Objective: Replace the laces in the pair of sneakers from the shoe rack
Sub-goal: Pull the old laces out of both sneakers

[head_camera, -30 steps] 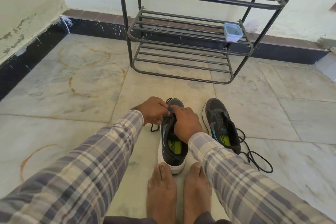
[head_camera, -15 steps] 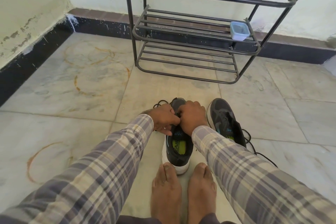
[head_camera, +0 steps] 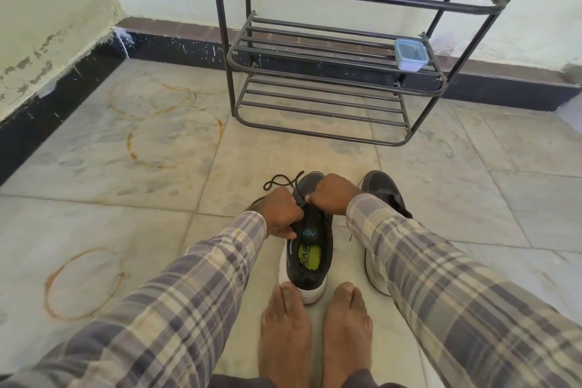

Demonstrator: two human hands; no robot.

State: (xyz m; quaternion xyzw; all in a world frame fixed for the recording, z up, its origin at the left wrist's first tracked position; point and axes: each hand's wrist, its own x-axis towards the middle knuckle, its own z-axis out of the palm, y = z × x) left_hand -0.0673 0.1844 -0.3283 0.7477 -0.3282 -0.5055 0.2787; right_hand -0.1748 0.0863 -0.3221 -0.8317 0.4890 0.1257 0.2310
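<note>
A black sneaker (head_camera: 310, 257) with a white sole and green insole stands on the floor just beyond my bare feet. My left hand (head_camera: 280, 213) grips its left side at the lacing and pinches a black lace (head_camera: 283, 182) that loops out past the toe. My right hand (head_camera: 333, 197) is curled over the front of the same shoe, pinching at the lacing. The second sneaker (head_camera: 382, 190) lies to the right, mostly hidden behind my right sleeve.
A black metal shoe rack (head_camera: 333, 82) stands against the far wall, with a small lidded plastic box (head_camera: 411, 54) on its middle shelf. Stained stone tiles spread to the left and right. My feet (head_camera: 315, 327) touch the sneaker's heel.
Both hands have moved up toward the sneaker's toe end, and the black lace now loops out farther beyond the toe. The view has shifted so the second sneaker's loose lace is hidden.
</note>
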